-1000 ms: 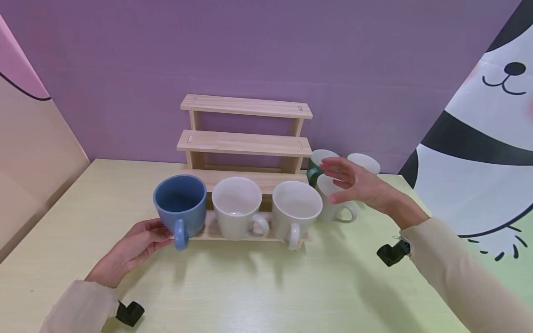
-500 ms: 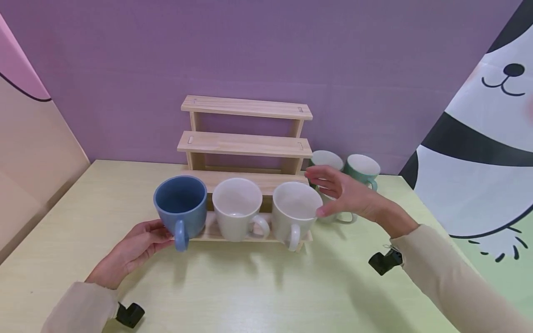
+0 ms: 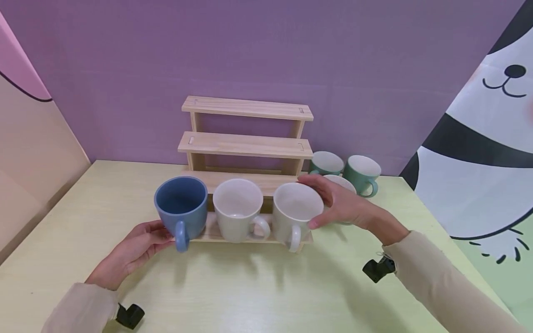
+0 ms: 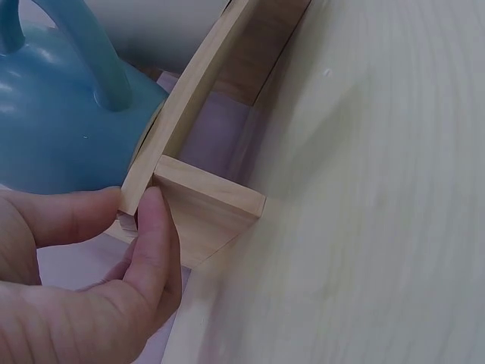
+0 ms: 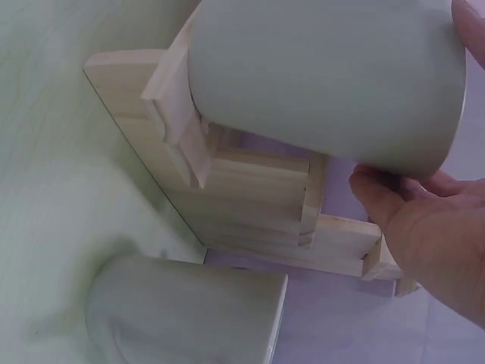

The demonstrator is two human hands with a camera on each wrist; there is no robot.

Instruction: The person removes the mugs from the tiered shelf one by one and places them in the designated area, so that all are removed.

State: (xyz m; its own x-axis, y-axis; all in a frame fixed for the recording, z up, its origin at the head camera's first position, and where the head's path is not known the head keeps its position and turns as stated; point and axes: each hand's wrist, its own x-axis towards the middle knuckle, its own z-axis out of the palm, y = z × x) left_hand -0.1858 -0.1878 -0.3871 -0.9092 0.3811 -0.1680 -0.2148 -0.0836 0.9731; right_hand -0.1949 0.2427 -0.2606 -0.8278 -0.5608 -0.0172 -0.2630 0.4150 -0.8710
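Head view: the tiered wooden rack (image 3: 245, 144) is standing on the counter (image 3: 208, 291), its lowest front board (image 3: 212, 231) carrying, from left to right, a blue mug (image 3: 182, 222), a middle white mug (image 3: 232, 222) and a right-end white mug (image 3: 286, 221). The right hand (image 3: 347, 203) is gripping the right-end white mug, thumb on the near side and fingers on the far side; the left hand (image 3: 135, 247) is staying well apart from it, at the board's left end. Two green mugs (image 3: 361, 178) and a pale mug (image 3: 342, 181) are standing on the counter beside the rack. Left wrist view: the left hand is pinching the front board's corner, thumb above, fingers below, with the blue mug sitting just beside the thumb. Right wrist view: fingertips are touching the white wall near the rim, thumb opposite; the base is appearing to meet the front board, though the weight share is not showing. Handling estimate: the mug is looking like glazed ceramic, so probably stiff, moderately heavy, smooth enough to slip and liable to chip. The body below the rim is offering a sound two-sided hold; the handle (image 3: 295, 238), facing the person, is offering a second.
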